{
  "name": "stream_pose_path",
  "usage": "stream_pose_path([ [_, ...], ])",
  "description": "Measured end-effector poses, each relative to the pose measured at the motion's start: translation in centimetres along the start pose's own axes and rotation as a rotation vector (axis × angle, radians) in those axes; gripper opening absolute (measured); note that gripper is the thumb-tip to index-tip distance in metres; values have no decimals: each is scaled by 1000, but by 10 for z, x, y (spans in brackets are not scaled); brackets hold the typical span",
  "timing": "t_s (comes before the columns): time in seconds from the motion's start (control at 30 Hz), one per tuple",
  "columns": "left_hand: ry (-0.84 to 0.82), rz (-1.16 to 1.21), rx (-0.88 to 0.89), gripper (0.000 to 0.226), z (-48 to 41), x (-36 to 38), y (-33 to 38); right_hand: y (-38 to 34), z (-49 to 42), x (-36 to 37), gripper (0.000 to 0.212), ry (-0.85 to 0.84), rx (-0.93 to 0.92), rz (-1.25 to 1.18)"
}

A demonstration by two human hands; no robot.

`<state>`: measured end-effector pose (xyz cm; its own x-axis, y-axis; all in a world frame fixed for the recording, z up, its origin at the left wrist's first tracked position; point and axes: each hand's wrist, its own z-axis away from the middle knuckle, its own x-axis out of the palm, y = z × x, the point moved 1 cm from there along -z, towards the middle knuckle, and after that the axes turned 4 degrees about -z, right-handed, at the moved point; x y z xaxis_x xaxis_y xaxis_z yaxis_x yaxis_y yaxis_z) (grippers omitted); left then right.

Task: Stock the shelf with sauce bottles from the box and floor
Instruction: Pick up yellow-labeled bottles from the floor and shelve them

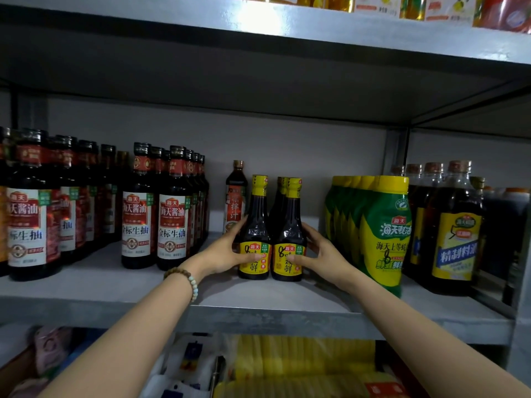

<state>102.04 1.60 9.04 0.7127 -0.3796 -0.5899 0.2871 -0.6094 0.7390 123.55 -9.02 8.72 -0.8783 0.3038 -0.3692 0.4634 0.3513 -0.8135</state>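
Two small dark sauce bottles with yellow caps and yellow labels stand side by side on the grey shelf [258,297]. My left hand [227,251] wraps around the left bottle [254,225], thumb across its label. My right hand [321,254] grips the right bottle [288,225] the same way. Both bottles are upright with their bases on the shelf. More yellow-capped bottles [280,193] stand right behind the right one. The box and the floor are out of view.
Rows of tall red-labelled soy sauce bottles [169,208] fill the shelf's left. A single red-labelled bottle [235,193] stands behind my left hand. Green and yellow squeeze bottles [385,225] and large yellow-labelled bottles [454,225] are at the right. Packets lie on the shelf below [301,366].
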Motion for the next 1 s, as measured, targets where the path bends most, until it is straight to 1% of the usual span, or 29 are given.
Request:
stream_pose_path([
  [0.3, 7, -32, 12, 100, 0, 0, -3, -1, 2, 2, 81, 8, 6, 21],
  [0.53, 27, -22, 47, 98, 3, 4, -3, -6, 14, 9, 78, 35, 80, 119],
  [0.63, 43, -47, 62, 102, 4, 5, -3, -12, 22, 7, 84, 114, 134, 131],
  [0.73, 45, -55, 107, 103, 5, 7, -3, -21, 39, 6, 81, 194, 134, 96],
  [0.8, 78, -36, 127, 102, 11, 7, 4, -29, 54, 9, 78, 215, 121, 154],
  [0.87, 138, -18, 148, 98, 23, 4, 12, -39, 71, 13, 75, 184, 127, 261],
  [0.93, 140, -126, 177, 97, 44, -4, 18, -48, 89, 18, 69, 110, 132, 377],
  [1.0, 83, -334, 149, 102, 71, -14, 23, -57, 105, 26, 62, 37, 124, 480],
])
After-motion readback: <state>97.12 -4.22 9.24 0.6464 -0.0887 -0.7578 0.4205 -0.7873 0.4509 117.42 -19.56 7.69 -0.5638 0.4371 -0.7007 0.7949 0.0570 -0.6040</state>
